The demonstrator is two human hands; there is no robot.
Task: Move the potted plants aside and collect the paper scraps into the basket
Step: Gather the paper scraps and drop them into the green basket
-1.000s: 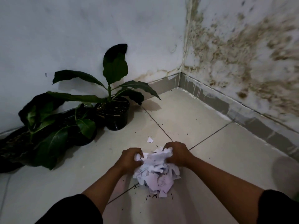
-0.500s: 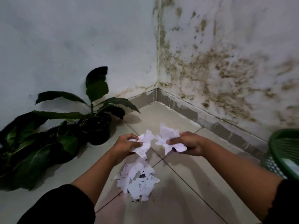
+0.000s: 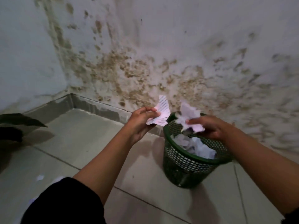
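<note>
While held above the green mesh basket:
Left hand: pinching lined paper scraps, at 9 o'clock of rim.
Right hand: gripping crumpled scraps over the opening.
Basket contents: white scraps.
Floor, 7 o'clock: stray scraps.
Plant leaf: 9 o'clock edge.

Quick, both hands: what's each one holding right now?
Left hand: pinching paper scraps, beside the basket.
Right hand: gripping a crumpled wad of scraps over the basket.

- Left hand is raised, fingers curled, paper scraps pinched.
- Right hand is held palm down, more scraps gripped.
- Both forearms are extended forward, black sleeves worn.
</note>
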